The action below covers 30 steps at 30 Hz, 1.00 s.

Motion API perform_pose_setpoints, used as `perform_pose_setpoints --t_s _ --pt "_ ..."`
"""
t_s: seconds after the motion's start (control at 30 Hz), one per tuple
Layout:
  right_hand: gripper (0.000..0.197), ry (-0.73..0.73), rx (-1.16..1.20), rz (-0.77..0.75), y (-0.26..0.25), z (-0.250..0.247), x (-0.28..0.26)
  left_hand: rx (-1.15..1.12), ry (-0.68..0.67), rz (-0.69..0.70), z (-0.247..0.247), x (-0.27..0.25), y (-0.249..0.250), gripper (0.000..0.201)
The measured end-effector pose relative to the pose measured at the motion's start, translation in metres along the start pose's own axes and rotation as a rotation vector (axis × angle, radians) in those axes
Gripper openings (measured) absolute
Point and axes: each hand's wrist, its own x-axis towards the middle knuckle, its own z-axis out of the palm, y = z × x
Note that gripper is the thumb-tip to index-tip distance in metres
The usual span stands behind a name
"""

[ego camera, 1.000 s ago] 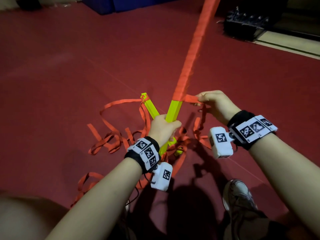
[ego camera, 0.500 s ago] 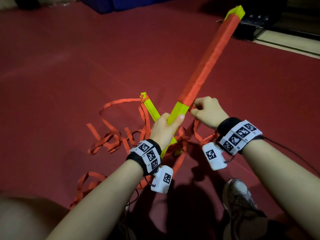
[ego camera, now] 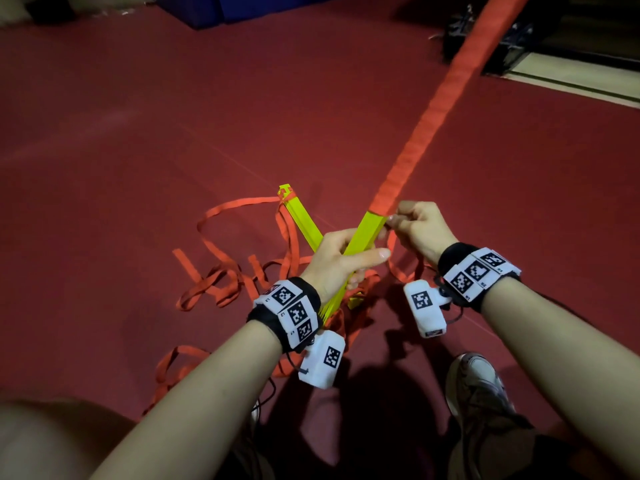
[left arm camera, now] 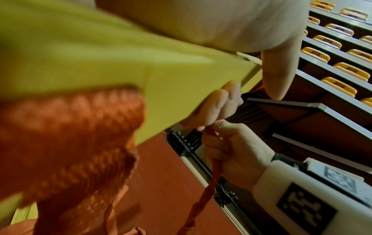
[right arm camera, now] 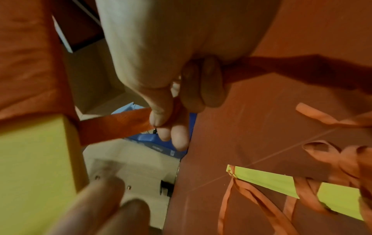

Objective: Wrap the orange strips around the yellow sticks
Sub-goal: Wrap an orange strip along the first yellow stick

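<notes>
The head view looks down and forward from above at both forearms and the red floor (ego camera: 138,133), taking in the whole work area. The left wrist view sits very close under the left hand (left arm camera: 201,23), facing along the stick (left arm camera: 120,66) toward far shelving; its near part is blurred, so detail there is unsure. The right wrist view looks along the right hand (right arm camera: 161,55) toward the floor on the left. All three share the stick, the strip (right arm camera: 114,125) and the right hand (ego camera: 420,230).
</notes>
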Motion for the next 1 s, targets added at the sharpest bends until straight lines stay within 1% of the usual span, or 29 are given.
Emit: perform_pose_setpoints --t_s 0.07,0.13,0.2,0.23,0.27,0.33,0.37,0.43,0.5,0.53,0.6,0.7,0.8,0.83,0.87,0.9,0.93,0.97,1.0 --pt "0.032 -0.039 -0.012 0.022 -0.002 -0.007 0.001 0.005 0.013 -0.001 0.000 0.001 -0.002 0.020" --pt "0.028 -0.113 -0.089 0.060 -0.006 -0.014 0.002 0.022 0.064 -0.014 -0.002 0.004 -0.006 0.026" --pt "0.022 -0.175 -0.154 0.075 -0.016 -0.018 0.001 0.067 0.187 -0.030 -0.006 0.009 -0.008 0.029" --pt "0.021 -0.182 -0.157 0.076 -0.023 -0.018 0.002 0.095 0.256 -0.029 -0.008 0.012 -0.010 0.033" --pt "0.020 -0.182 -0.151 0.072 -0.030 -0.017 0.002 0.165 0.323 -0.030 -0.010 0.014 -0.010 0.041" --pt "0.023 -0.186 -0.180 0.048 -0.043 -0.007 0.003 0.441 0.417 -0.054 -0.012 0.016 -0.012 0.053" --pt "0.029 -0.184 -0.234 0.030 -0.046 0.000 0.002 0.586 0.465 -0.073 -0.011 0.015 -0.013 0.053" --pt "0.044 -0.136 -0.349 0.011 -0.048 0.015 -0.001 0.782 0.538 -0.081 -0.009 0.012 -0.013 0.046" --pt "0.054 -0.036 -0.368 0.011 -0.043 0.024 -0.003 0.952 0.566 -0.068 -0.006 0.009 -0.013 0.050" --pt "0.055 0.016 -0.364 -0.001 -0.041 0.027 -0.004 1.011 0.569 -0.056 -0.005 0.007 -0.014 0.053" --pt "0.050 0.091 -0.347 -0.025 -0.039 0.029 -0.003 1.054 0.574 -0.018 -0.001 0.006 -0.015 0.054" --pt "0.044 0.112 -0.295 -0.003 -0.037 0.029 0.002 1.071 0.579 0.062 0.005 0.005 -0.019 0.054" --pt "0.042 0.137 -0.223 0.025 -0.035 0.025 0.006 1.130 0.556 0.167 0.002 0.007 -0.026 0.059" --pt "0.042 0.128 -0.174 0.022 -0.035 0.022 0.007 1.107 0.537 0.210 0.000 0.008 -0.026 0.059" --pt "0.041 0.117 -0.123 0.013 -0.035 0.019 0.006 1.037 0.501 0.231 -0.003 0.010 -0.026 0.058" --pt "0.040 0.112 -0.079 -0.003 -0.036 0.017 0.006 0.921 0.452 0.230 -0.004 0.011 -0.026 0.055" --pt "0.038 0.115 -0.050 -0.023 -0.037 0.014 0.005 0.769 0.398 0.207 -0.005 0.013 -0.024 0.055" --pt "0.037 0.119 -0.030 -0.040 -0.037 0.013 0.004 0.565 0.331 0.170 -0.005 0.013 -0.022 0.057" --pt "0.036 0.117 -0.011 -0.054 -0.037 0.013 0.003 0.312 0.243 0.094 -0.003 0.013 -0.018 0.060"
